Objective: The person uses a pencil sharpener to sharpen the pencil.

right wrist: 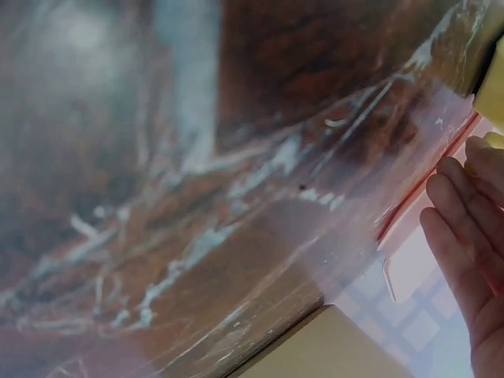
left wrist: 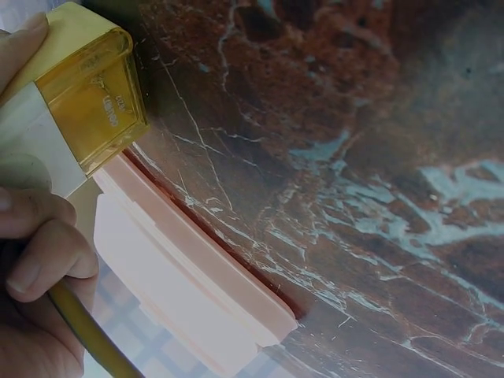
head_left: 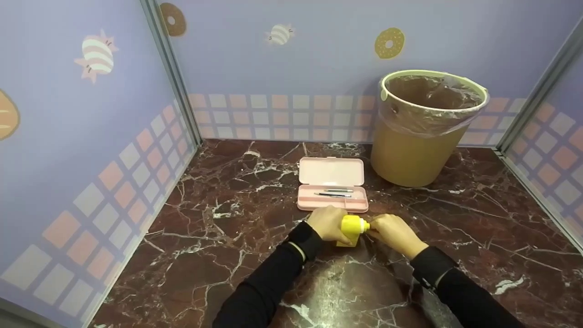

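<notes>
- Left hand (head_left: 327, 223): fingers gripping a yellow device (head_left: 351, 223) with a see-through base (left wrist: 96, 101), just in front of an open pink case (head_left: 331, 171).
- Right hand (head_left: 392, 233): thumb and fingertips pinching the device's small yellow end (head_left: 366, 226).
- 2 slim pens (head_left: 334, 195) lie in the case.
- Behind, right, a plastic-lined bin (head_left: 407, 155) stands on the marbled table (head_left: 191, 269).

Free tbl (head_left: 205, 241) L; case (head_left: 331, 171) just past bottle (head_left: 350, 222)
</notes>
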`<state>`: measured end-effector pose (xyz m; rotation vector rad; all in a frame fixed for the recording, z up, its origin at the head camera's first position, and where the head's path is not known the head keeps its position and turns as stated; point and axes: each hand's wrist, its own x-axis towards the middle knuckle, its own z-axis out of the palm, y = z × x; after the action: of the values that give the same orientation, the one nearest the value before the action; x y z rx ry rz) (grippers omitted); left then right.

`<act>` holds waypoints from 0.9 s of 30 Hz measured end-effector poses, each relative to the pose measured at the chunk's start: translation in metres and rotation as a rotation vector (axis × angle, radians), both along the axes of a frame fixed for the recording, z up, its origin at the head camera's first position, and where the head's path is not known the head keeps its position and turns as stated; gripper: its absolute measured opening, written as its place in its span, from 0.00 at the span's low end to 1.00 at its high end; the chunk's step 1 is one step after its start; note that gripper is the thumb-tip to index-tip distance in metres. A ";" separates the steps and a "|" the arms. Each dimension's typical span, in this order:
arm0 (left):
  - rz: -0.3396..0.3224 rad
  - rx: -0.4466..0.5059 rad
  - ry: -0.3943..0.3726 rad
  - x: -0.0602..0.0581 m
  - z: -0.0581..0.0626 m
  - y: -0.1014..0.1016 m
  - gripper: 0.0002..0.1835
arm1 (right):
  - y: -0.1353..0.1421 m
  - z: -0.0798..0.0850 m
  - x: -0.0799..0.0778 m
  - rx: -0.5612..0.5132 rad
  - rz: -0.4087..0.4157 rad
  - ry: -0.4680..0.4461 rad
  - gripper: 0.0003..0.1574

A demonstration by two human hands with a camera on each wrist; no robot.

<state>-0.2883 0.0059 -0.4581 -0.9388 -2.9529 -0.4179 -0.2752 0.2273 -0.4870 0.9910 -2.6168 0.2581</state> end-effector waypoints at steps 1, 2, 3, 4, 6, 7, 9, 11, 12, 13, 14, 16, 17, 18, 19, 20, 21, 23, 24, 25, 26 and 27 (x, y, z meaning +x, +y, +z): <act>0.002 -0.003 0.000 0.000 0.000 0.000 0.27 | 0.001 0.000 0.001 -0.001 0.002 0.001 0.14; 0.003 -0.001 -0.002 0.000 0.000 0.000 0.27 | 0.001 -0.001 0.001 -0.001 0.004 0.003 0.14; 0.003 -0.003 -0.001 0.000 0.000 0.001 0.27 | 0.002 -0.001 0.002 -0.002 0.010 0.002 0.14; 0.004 -0.002 0.000 0.000 0.000 0.001 0.27 | 0.003 -0.001 0.003 -0.004 0.016 0.000 0.14; 0.010 0.004 -0.008 0.001 0.000 0.000 0.27 | 0.004 -0.003 0.006 -0.015 0.041 -0.008 0.11; 0.013 0.004 -0.008 0.001 0.000 0.000 0.27 | 0.004 -0.004 0.007 -0.020 0.056 -0.012 0.09; 0.020 0.005 -0.009 0.001 0.000 0.000 0.28 | 0.005 -0.006 0.010 -0.027 0.086 -0.010 0.05; 0.025 0.006 -0.009 0.001 0.000 -0.001 0.28 | 0.004 -0.008 0.012 -0.033 0.115 0.002 0.02; 0.025 0.004 -0.008 0.002 -0.001 -0.001 0.28 | 0.004 -0.009 0.013 -0.032 0.128 0.009 0.02; 0.024 0.001 -0.004 0.002 -0.001 -0.001 0.28 | 0.005 -0.009 0.014 -0.032 0.137 0.017 0.02; 0.022 0.002 -0.003 0.002 -0.001 -0.001 0.28 | 0.005 -0.009 0.015 -0.033 0.144 0.023 0.02; 0.018 0.006 0.002 0.002 -0.002 -0.001 0.28 | 0.006 -0.010 0.017 -0.034 0.151 0.030 0.03; 0.015 0.007 0.003 0.002 -0.003 0.000 0.28 | 0.006 -0.010 0.018 -0.032 0.152 0.031 0.03; 0.014 0.006 0.005 0.002 -0.003 0.000 0.28 | 0.007 -0.010 0.019 -0.029 0.154 0.031 0.03; 0.016 0.004 0.006 0.002 -0.004 0.001 0.28 | 0.007 -0.009 0.021 -0.027 0.152 0.031 0.04; 0.016 0.003 0.008 0.002 -0.004 0.001 0.28 | 0.007 -0.009 0.022 -0.024 0.151 0.035 0.05; 0.018 0.001 0.005 0.001 -0.003 0.001 0.28 | 0.008 -0.009 0.024 -0.019 0.150 0.040 0.06; 0.027 -0.009 0.001 0.001 -0.002 0.000 0.28 | 0.007 -0.008 0.026 -0.011 0.149 0.053 0.08; 0.030 -0.012 -0.003 0.001 -0.001 0.000 0.28 | 0.007 -0.007 0.027 -0.012 0.152 0.063 0.08; 0.032 -0.014 -0.006 0.001 0.000 0.000 0.28 | 0.007 -0.007 0.028 -0.015 0.155 0.073 0.09; 0.031 -0.016 -0.007 0.000 0.001 0.000 0.28 | 0.007 -0.006 0.030 -0.017 0.161 0.081 0.09; 0.032 -0.018 -0.010 0.000 0.001 0.000 0.28 | 0.006 -0.006 0.031 -0.021 0.167 0.086 0.09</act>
<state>-0.2880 0.0059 -0.4568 -0.8929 -2.9805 -0.3972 -0.2446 0.2336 -0.4925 1.1881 -2.4528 0.2759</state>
